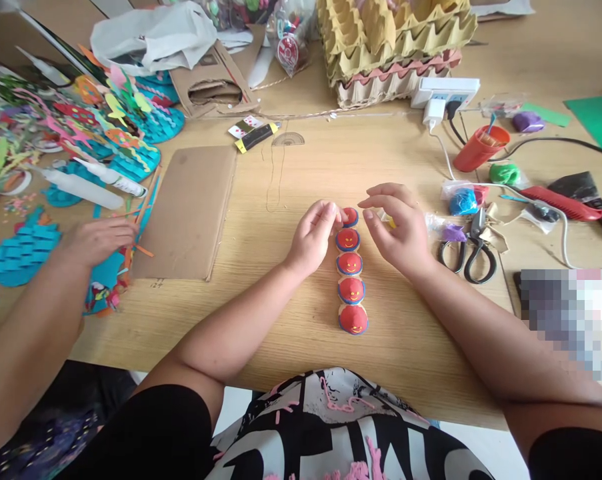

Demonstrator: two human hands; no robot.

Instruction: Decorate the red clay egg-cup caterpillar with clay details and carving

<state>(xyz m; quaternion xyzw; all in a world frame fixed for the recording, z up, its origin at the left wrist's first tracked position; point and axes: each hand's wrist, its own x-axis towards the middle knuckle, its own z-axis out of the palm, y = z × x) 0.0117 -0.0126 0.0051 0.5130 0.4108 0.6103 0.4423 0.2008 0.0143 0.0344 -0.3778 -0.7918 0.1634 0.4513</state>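
Observation:
A row of several joined egg-carton cups (349, 264) runs away from me across the table. Each is capped with red clay, edged in blue, and the nearer ones carry small yellow smiling faces. My left hand (315, 233) is at the far end, thumb and fingertips pinched together against the left side of the farthest red cup (350, 217); whatever sits in the pinch is too small to make out. To the right of that cup hovers my right hand (399, 227), fingers apart and curved, holding nothing. A bit of yellow shows beneath its fingers.
On the left, another person's hand (98, 240) rests by blue paper crafts and a cardboard sheet (183, 213). Scissors (468, 257), blue clay (463, 201) and a red cup (481, 150) stand right. Egg trays (395, 53) and a power strip (445, 92) are behind.

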